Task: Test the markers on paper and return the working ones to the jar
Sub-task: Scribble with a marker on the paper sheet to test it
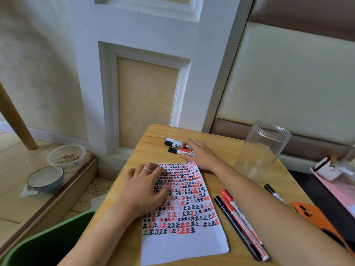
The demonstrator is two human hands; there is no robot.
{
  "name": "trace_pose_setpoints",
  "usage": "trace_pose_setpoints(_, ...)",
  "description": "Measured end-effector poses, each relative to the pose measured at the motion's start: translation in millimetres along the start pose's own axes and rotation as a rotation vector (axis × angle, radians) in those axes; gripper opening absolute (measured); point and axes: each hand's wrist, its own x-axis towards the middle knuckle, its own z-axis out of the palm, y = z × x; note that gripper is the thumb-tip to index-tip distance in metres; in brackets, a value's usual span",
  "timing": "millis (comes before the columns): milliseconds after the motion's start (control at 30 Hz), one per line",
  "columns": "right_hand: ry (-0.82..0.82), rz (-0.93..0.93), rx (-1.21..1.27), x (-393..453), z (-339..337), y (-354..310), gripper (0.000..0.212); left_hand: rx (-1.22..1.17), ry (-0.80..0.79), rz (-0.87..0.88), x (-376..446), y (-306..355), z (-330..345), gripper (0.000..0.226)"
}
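On the wooden counter (pixel 221 148), a sheet of paper (pixel 182 244) covered with rows of red and black test marks is pinned flat by the left hand (pixel 143 186), whose fingers are laid loosely over the upper part of the sheet, apparently so that it does not slide or curl. A ring is worn on one finger. The right hand (pixel 199 153) is stretched beyond the far edge of the paper and rests on two thick markers (pixel 177 146) lying side by side; the fingers are draped over their near ends, and a closed grip around either one cannot be made out. A pick-up for testing seems to be in preparation. The clear jar (pixel 263 150) stands upright and open to the right, seemingly with nothing in it, kept within easy reach for returns. Several thin pens (pixel 240 223), red and black, are laid together just right of the paper, with one more black pen (pixel 272 191) nearer the jar. An orange phone (pixel 311 214) lies at the counter's right edge.
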Motion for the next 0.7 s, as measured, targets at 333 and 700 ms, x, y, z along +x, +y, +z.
trace_pose_setpoints(333,-0.046,-0.004,-0.123,-29,-16,-24,0.024,-0.014,-0.011,0.002,-3,3,-3,0.062)
trace_pose_setpoints(700,0.041,-0.027,-0.233,-36,-14,-30,0.012,-0.026,0.007,0.019,-9,4,-2,0.052)
